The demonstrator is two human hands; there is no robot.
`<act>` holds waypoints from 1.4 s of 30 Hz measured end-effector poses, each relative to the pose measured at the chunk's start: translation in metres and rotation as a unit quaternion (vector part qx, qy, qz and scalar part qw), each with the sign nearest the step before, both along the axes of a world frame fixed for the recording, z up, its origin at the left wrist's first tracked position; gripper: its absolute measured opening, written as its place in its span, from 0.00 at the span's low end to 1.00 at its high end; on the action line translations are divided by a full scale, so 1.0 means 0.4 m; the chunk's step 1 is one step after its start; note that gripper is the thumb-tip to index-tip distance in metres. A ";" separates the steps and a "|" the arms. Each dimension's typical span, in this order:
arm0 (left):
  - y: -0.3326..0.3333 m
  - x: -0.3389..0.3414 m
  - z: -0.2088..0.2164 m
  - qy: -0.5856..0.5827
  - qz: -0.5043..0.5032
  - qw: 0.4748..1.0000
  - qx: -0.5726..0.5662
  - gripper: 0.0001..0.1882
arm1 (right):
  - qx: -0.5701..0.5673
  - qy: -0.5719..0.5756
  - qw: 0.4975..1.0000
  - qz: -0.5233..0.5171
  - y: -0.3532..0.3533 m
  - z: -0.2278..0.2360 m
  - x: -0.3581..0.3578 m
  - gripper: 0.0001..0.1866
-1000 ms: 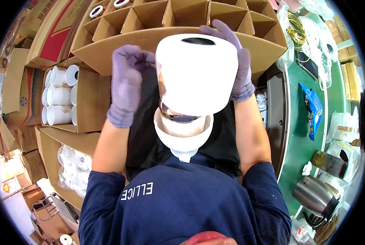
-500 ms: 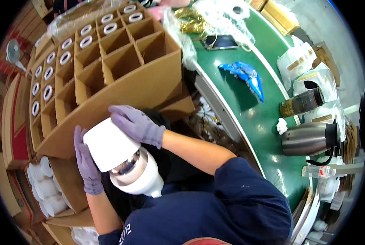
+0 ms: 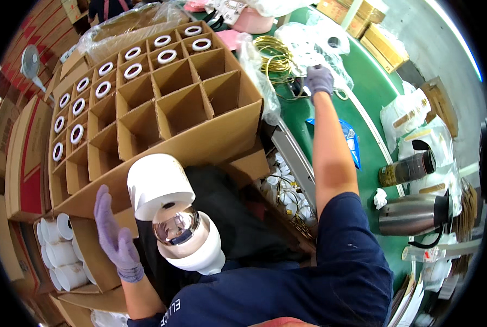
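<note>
A white lamp-like piece rests upright but tilted on my lap: a cup-shaped white shade point(image 3: 159, 182), a mirrored chrome ball point(image 3: 173, 226) below it and a rounded white body point(image 3: 191, 253) at the bottom. Neither hand holds it. My left hand point(image 3: 112, 240), in a grey-purple glove, is open to the left of it, fingers stretched up. My gloved right hand point(image 3: 319, 82) reaches far over the green table, its fingers curled closed beside a coil of gold wire point(image 3: 271, 53) and a partly covered phone point(image 3: 298, 87). What those fingers hold, if anything, is hidden.
Ahead stands a divided carton point(image 3: 219, 143), with white rings showing in several cells. On the green table point(image 3: 377, 240) lie a blue packet point(image 3: 352, 144), a crumpled tissue point(image 3: 380, 198), a jar point(image 3: 404, 170) and a steel jug point(image 3: 410, 214). White cylinders point(image 3: 70, 276) fill a carton at left.
My right hand has left the white shade and stretched out over the far table. My left hand has come off the shade's side. The shade now leans away, baring more chrome ball.
</note>
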State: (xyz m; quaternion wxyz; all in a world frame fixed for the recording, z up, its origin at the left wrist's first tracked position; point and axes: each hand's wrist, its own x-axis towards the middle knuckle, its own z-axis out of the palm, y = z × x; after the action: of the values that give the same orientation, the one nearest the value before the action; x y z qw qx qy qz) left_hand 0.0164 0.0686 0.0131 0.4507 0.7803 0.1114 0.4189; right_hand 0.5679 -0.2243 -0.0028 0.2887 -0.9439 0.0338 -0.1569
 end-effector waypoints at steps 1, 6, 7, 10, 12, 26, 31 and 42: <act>-0.005 -0.023 0.012 0.000 0.026 1.000 0.012 0.35 | 0.069 -0.054 0.996 0.006 0.039 0.021 -0.046 0.19; -0.048 -0.024 0.068 0.010 0.005 0.998 0.056 0.30 | -0.224 0.144 0.962 0.054 0.002 0.015 -0.036 0.29; -0.052 -0.036 0.071 0.025 0.000 0.997 0.076 0.29 | -0.216 0.153 0.962 0.064 0.023 0.018 -0.034 0.27; -0.040 -0.075 0.046 0.000 0.001 0.996 0.085 0.28 | -0.243 0.023 0.969 0.027 0.001 -0.025 0.025 0.21; -0.043 -0.110 0.066 0.007 0.041 0.996 0.085 0.27 | -0.218 -0.112 0.965 0.092 -0.074 0.012 0.020 0.19; -0.053 -0.100 0.073 0.005 -0.099 0.979 0.178 0.21 | 0.143 -0.367 0.755 0.525 0.237 0.102 -0.990 0.19; -0.033 -0.111 0.012 -0.040 -0.010 0.996 0.075 0.19 | 0.125 -0.272 0.745 0.596 0.282 0.017 -0.963 0.18; -0.067 -0.187 -0.085 0.138 -0.176 0.974 0.033 0.28 | 0.097 -0.016 0.650 0.753 0.148 -0.042 -0.959 0.19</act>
State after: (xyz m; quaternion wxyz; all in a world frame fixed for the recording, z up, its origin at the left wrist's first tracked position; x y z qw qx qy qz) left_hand -0.0586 0.0418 -0.0210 0.4715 0.8526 0.0198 0.2245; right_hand 0.1841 -0.1653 -0.0197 0.3982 -0.6088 -0.6782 0.1041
